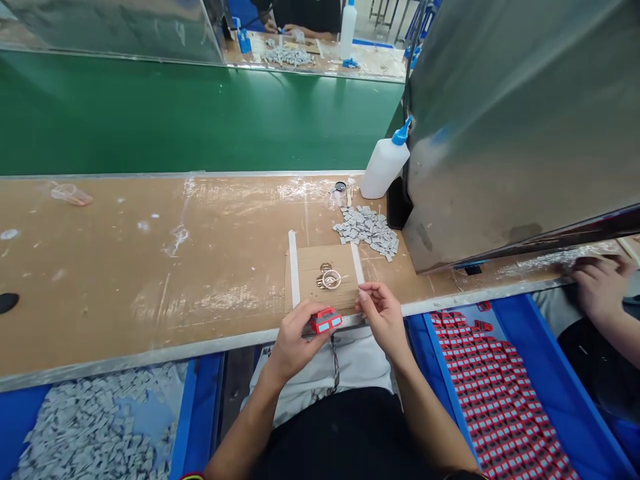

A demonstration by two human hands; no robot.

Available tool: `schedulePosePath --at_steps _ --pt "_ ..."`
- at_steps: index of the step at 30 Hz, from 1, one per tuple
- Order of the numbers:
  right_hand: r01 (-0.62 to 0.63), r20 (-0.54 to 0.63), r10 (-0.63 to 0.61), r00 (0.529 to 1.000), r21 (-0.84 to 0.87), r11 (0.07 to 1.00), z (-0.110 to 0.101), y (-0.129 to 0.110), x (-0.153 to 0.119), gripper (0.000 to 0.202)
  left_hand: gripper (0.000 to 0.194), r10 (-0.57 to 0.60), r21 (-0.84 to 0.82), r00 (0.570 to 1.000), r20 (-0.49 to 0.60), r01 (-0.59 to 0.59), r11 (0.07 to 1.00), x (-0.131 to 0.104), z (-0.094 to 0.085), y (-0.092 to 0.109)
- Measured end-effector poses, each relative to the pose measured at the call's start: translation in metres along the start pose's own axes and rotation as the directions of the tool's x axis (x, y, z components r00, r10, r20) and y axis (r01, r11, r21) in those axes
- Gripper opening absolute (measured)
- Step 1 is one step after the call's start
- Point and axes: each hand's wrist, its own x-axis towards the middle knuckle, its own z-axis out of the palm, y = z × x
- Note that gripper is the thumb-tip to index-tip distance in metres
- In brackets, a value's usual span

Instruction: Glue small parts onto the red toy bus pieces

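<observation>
Between the thumb and fingers of my left hand [296, 337] is a small red toy car piece [327, 321] with pale blue windows and a grey top, held over the table's front edge. To its right, my right hand [384, 319] has thumb and fingertips pinched together; whatever they may hold is too small to make out. Just beyond both hands lies a cardboard sheet [310, 263] with white tape strips along its sides. A small clear round cup [331, 279] sits on it, beside shiny brownish blobs.
Small grey flat pieces [369, 230] lie heaped near a white squeeze bottle [385, 163]. A metal panel [500, 133] rises at right. Below the table are a bin of grey pieces [95, 427] and a tray of red car pieces [500, 400]. Another person's hand [603, 283] is far right.
</observation>
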Motion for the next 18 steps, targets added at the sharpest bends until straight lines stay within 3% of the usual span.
schedulePosePath --at_steps 7,12,18 --pt "0.089 0.065 -0.082 0.994 -0.100 0.991 0.015 0.001 0.032 0.033 0.015 -0.019 -0.084 0.998 0.057 0.024 0.996 0.009 -0.001 -0.014" --pt "0.186 0.111 -0.168 0.980 -0.178 0.966 0.016 -0.001 0.039 0.018 0.014 0.006 -0.154 1.000 0.010 -0.005 0.988 0.009 -0.005 -0.019" --pt "0.367 0.112 -0.350 0.930 -0.277 0.888 0.018 -0.005 0.038 0.016 0.018 -0.106 -0.116 0.993 0.058 0.112 0.987 0.009 -0.006 -0.019"
